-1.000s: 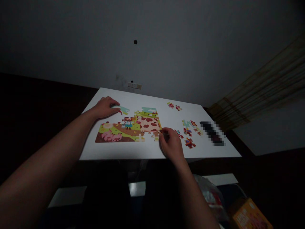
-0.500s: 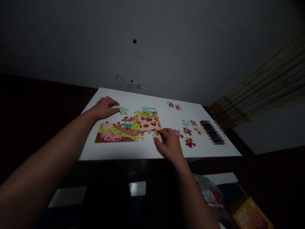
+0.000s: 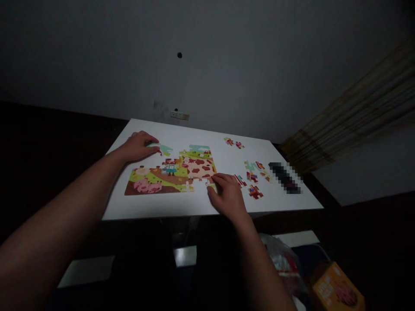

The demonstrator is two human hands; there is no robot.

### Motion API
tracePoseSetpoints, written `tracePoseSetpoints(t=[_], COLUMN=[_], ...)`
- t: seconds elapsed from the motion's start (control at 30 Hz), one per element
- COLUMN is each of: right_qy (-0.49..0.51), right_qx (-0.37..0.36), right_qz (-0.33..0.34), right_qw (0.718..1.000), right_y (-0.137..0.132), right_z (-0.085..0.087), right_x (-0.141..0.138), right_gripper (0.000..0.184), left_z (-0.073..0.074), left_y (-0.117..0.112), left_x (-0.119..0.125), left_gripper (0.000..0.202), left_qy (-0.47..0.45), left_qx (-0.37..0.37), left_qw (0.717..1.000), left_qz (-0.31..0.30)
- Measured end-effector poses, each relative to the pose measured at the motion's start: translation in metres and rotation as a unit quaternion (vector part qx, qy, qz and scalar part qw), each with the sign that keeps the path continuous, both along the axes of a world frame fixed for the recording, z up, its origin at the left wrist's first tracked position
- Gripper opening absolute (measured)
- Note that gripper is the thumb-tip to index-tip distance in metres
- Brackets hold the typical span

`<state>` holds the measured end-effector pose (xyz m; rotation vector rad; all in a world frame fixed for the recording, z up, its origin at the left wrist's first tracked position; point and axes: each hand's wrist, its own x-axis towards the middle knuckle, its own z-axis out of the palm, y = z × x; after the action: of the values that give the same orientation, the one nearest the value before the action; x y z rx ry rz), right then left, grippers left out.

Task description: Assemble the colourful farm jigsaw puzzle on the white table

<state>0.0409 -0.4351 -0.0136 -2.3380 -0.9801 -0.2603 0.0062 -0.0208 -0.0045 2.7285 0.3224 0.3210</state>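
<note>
Where it pinched a second ago, the right hand (image 3: 228, 196) now lies flat, fingers unclenched, on the near right corner of the puzzle (image 3: 168, 178); the left hand (image 3: 139, 146) rests flat, holding nothing, on a teal piece (image 3: 165, 150).

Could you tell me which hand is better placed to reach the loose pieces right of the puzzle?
Probably the right hand: it rests beside the loose pieces, while the left hand sits far across the puzzle.

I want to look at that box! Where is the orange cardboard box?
In the head view, the orange cardboard box sits low at the bottom right, below the white table, beside a crinkled clear plastic bag.
</note>
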Motion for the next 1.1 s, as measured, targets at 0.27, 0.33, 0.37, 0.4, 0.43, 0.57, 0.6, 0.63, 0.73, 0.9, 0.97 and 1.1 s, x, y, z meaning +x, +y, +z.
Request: tracePoseSetpoints(t=[0.27,0.33,0.37,0.4,0.43,0.57,0.6,0.63,0.73,0.9,0.97,1.1], right_qy=[-0.028,-0.031,-0.033,-0.035,-0.036,-0.041,-0.042,-0.044,-0.049,-0.064,-0.069,-0.083], right_qx=[-0.031,-0.042,-0.046,-0.049,-0.050,-0.055,-0.057,-0.059,-0.073,-0.105,-0.121,-0.153], right_qz=[-0.003,-0.002,-0.001,0.001,0.001,-0.006,-0.007,-0.007,-0.007,-0.021,-0.024,-0.012], right_qw=[0.999,0.999,0.998,0.998,0.998,0.998,0.997,0.997,0.996,0.992,0.990,0.985], right_y=[0.003,0.002,0.002,0.002,0.002,0.003,0.003,0.003,0.004,0.003,0.004,0.005], right_z=[0.005,0.007,0.007,0.007,0.008,0.008,0.008,0.008,0.009,0.013,0.015,0.016], right_x=[-0.008,-0.009,-0.009,-0.009,-0.009,-0.010,-0.010,-0.010,-0.011,-0.018,-0.021,-0.025], right_gripper=[0.039,0.038,0.038,0.037,0.037,0.036,0.035,0.035,0.032,0.033,0.033,0.032], left_z=[-0.001,-0.001,-0.001,-0.001,-0.002,-0.002,-0.002,-0.002,-0.003,-0.003,-0.003,-0.001], left_y=[0.006,0.007,0.007,0.007,0.007,0.007,0.007,0.008,0.008,0.009,0.009,0.008], left_x=[0.003,0.004,0.003,0.003,0.003,0.003,0.003,0.003,0.004,0.005,0.005,0.004], left_gripper=[0.064,0.067,0.069,0.070,0.071,0.067,0.065,0.063,0.063,0.064,0.063,0.064], left_qy=[0.017,0.019,0.019,0.020,0.021,0.022,0.021,0.021,0.023,0.023,0.023,0.026], left_qx=[0.021,0.029,0.031,0.031,0.032,0.038,0.039,0.041,0.042,0.035,0.042,0.042], left_qw=[0.999,0.999,0.999,0.999,0.999,0.999,0.999,0.999,0.999,0.999,0.998,0.998], left_qz=[-0.031,-0.034,-0.034,-0.034,-0.033,-0.029,-0.029,-0.028,-0.024,-0.031,-0.029,-0.026])
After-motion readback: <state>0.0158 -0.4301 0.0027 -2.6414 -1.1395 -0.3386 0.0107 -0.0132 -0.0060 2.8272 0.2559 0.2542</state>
